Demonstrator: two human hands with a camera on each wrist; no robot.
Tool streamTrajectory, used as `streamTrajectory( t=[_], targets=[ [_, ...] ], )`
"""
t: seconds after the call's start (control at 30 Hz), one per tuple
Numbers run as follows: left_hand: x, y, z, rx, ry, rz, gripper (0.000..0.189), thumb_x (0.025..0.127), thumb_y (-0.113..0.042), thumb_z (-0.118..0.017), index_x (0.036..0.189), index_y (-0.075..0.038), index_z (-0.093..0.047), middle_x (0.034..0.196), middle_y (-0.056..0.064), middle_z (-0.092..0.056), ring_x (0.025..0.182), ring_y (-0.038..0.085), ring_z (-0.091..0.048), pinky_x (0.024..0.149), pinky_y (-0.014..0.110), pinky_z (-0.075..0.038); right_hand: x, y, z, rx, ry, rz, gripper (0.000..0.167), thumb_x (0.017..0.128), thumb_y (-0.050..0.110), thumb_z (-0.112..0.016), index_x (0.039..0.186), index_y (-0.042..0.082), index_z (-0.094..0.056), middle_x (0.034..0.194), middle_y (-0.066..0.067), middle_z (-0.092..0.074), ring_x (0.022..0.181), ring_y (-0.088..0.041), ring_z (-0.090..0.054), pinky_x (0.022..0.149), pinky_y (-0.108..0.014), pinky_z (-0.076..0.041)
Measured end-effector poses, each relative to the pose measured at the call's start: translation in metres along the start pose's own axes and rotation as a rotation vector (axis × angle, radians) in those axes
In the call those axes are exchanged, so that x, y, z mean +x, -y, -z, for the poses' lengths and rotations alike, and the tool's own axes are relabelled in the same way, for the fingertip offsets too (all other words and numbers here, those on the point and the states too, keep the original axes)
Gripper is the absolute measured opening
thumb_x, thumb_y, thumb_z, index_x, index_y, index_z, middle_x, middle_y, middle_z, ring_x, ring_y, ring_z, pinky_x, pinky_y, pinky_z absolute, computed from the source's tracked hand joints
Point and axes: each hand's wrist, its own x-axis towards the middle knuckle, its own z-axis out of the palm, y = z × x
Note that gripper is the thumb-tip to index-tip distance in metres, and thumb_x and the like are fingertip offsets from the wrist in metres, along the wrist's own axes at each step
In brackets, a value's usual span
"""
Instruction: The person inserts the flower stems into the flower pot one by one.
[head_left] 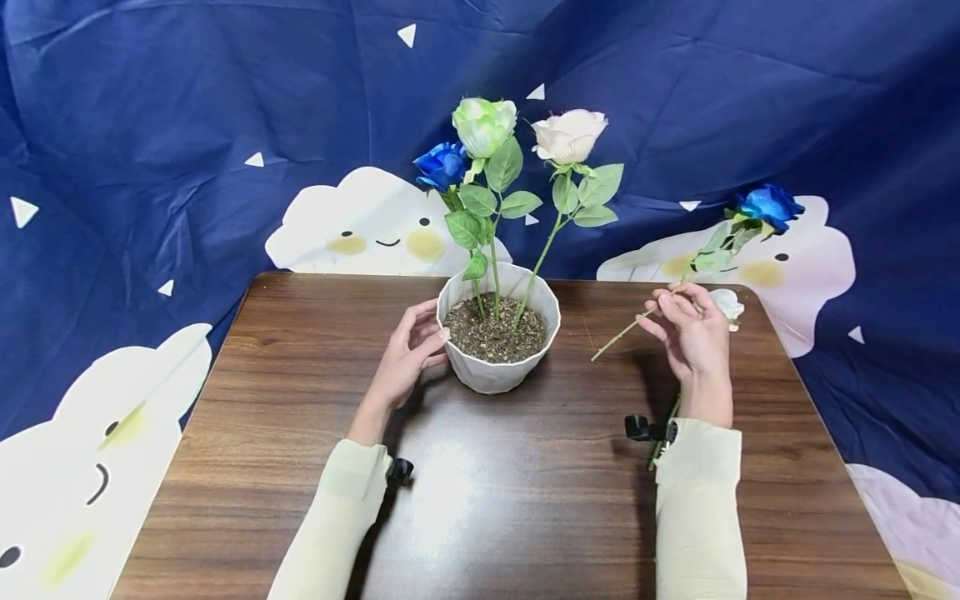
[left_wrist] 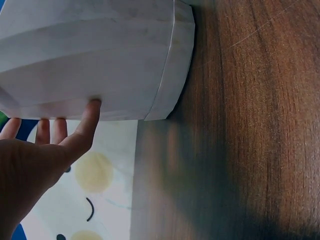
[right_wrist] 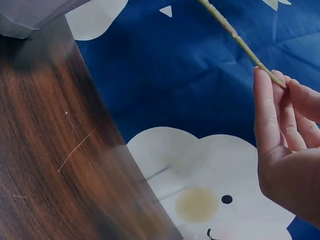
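Brown wood-grain table — glossy
White pot standing upright toward the far edge; white bloom near the far right corner; green stem closer in — partly hidden.

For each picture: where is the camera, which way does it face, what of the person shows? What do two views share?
Head: worn on the head, facing forward and down over the table, white pot and backdrop; left hand, right hand and sleeves show.
Left wrist: on that wrist, facing the pot's side; the left hand shows, touching it.
Right wrist: on that wrist, facing the rose stem and backdrop; the right hand shows, pinching the stem.
Head and right wrist share the rose stem; the pot shows in all three.
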Motion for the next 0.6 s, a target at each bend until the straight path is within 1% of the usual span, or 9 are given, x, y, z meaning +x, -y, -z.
streamTrajectory(
  t=[0.2, 0.3, 0.6],
  targets=[
    [0.000, 0.000, 0.000, 0.000, 0.002, 0.002, 0.055, 0.098, -0.010, -0.062, 0.149, -0.009, -0.042, 0.144, 0.020, -0.043, 0.119, 0.025, -0.051, 0.096, 0.064, -0.049, 0.000, 0.000, -0.007, 0.019, 0.032, 0.039, 0.013, 0.093, -0.017, -0.057, 0.103, -0.008, -0.055, 0.089, -0.021, -0.072, 0.074, -0.028, -0.072, 0.065, -0.044, -0.062],
    [0.000, 0.001, 0.000, -0.002, 0.003, -0.001, 0.055, 0.098, -0.010, -0.062, 0.149, -0.009, -0.042, 0.145, 0.021, -0.042, 0.120, 0.026, -0.050, 0.096, 0.063, -0.050, 0.000, 0.000, -0.011, 0.032, 0.043, 0.058, 0.014, 0.092, -0.018, -0.058, 0.103, -0.009, -0.055, 0.088, -0.022, -0.072, 0.074, -0.029, -0.073, 0.064, -0.045, -0.062],
    [0.000, 0.000, 0.001, -0.010, 0.007, -0.006, 0.055, 0.098, -0.009, -0.062, 0.149, -0.009, -0.041, 0.145, 0.021, -0.043, 0.123, 0.031, -0.050, 0.096, 0.063, -0.049, -0.001, 0.004, -0.030, 0.043, 0.033, 0.113, 0.016, 0.091, -0.019, -0.059, 0.103, -0.010, -0.056, 0.085, -0.022, -0.071, 0.072, -0.029, -0.072, 0.061, -0.044, -0.062]
  ],
)
